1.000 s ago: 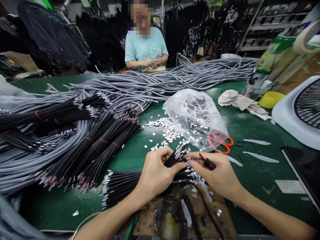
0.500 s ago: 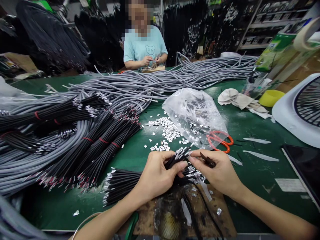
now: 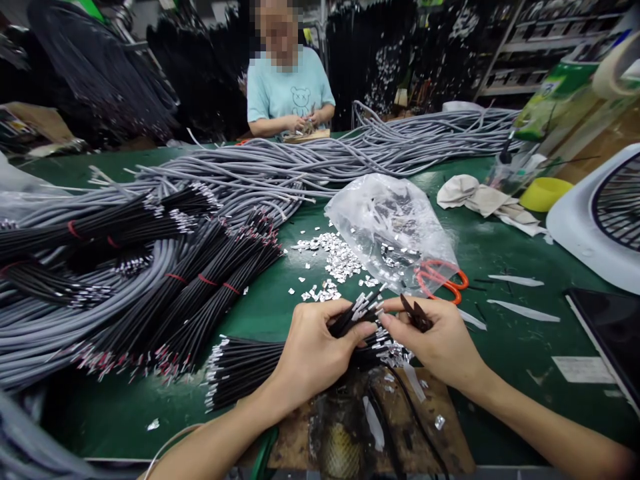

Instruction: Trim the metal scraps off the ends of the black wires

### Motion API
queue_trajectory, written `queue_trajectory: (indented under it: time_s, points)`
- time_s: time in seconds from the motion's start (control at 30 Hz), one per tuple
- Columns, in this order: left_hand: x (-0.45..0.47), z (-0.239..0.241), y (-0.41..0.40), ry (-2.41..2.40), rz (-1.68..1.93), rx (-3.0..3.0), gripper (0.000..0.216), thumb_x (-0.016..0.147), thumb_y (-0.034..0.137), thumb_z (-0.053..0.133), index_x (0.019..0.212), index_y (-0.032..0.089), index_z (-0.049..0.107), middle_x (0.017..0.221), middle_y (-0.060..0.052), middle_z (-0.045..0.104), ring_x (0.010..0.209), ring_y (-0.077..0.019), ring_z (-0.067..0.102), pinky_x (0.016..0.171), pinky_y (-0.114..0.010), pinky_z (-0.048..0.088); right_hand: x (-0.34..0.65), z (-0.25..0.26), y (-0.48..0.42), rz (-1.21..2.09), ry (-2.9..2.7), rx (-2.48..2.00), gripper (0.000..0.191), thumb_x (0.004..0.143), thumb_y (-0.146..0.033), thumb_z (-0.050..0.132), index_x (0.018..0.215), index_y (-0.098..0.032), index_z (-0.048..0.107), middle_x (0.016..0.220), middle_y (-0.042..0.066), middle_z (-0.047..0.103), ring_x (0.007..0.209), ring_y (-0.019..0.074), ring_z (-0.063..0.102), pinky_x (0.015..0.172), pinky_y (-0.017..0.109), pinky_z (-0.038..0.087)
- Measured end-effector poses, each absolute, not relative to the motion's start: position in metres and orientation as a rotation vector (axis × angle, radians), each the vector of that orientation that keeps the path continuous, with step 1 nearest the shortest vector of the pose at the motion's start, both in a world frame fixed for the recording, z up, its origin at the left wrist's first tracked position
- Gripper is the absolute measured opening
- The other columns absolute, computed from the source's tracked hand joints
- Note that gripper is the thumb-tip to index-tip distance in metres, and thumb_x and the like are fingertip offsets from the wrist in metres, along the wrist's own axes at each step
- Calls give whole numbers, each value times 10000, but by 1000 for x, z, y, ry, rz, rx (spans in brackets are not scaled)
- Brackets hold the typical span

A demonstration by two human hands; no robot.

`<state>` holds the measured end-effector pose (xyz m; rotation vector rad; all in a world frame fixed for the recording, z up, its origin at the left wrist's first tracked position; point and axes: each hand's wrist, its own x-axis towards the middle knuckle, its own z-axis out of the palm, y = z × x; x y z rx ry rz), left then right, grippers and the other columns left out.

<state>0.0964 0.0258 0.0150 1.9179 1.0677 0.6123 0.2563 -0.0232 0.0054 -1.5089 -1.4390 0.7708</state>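
Note:
My left hand (image 3: 313, 350) is closed around a small bunch of black wires (image 3: 357, 311) with silver tips that fan out up and to the right. My right hand (image 3: 440, 343) is closed too, pinching at those tips with thumb and forefinger while a small dark tool (image 3: 415, 315) sticks out of the fist. Both hands hover over a scorched wooden board (image 3: 350, 427) at the table's near edge. Under my left hand lies a flat bundle of black wires (image 3: 240, 367).
Bundled black wires (image 3: 200, 287) and long grey cables (image 3: 280, 173) cover the left and back of the green table (image 3: 500, 333). Silver scraps (image 3: 335, 257), a clear plastic bag (image 3: 390, 230), orange scissors (image 3: 445, 280), a white fan (image 3: 600, 220), a cloth (image 3: 475, 197). A person in a light blue shirt (image 3: 290, 93) works opposite.
Both hands have stayed over the board, shifting slightly up. My right hand's fingers have moved closer onto the wire tips, and the dark tool tilts more upright.

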Motion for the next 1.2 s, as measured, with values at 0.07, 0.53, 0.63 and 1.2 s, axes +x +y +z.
queue_trajectory:
  time_s: [0.07,0.53,0.63,1.2]
  points:
    - [96,16,26,1044,581,1853,246,771,337,567,621,143,589,565,-5,624,520,-121,551,478,-204,370,256,6,-24,754,-1438,-1542,193,762,-259,525,775,-133,670,496,-14,465,433,87,362,399,213,298]
    - [97,17,28,1097,699,1771,221,759,343,585,657,147,600,576,-15,651,535,-136,596,522,-217,450,262,4,-22,647,-1594,-1487,235,834,-284,508,977,-185,665,753,32,630,673,140,547,633,264,427]
    - [96,18,27,1095,699,1779,212,756,338,589,659,151,604,568,-9,646,532,-132,591,521,-214,446,262,5,-23,652,-1597,-1475,235,842,-281,494,956,-184,675,714,27,628,631,132,536,609,264,420]
    - [97,24,30,1028,602,1604,221,740,339,596,679,127,591,542,-33,624,490,-130,563,488,-216,445,264,5,-24,661,-1541,-1523,200,796,-290,556,888,-180,696,781,42,666,678,153,581,635,271,455]
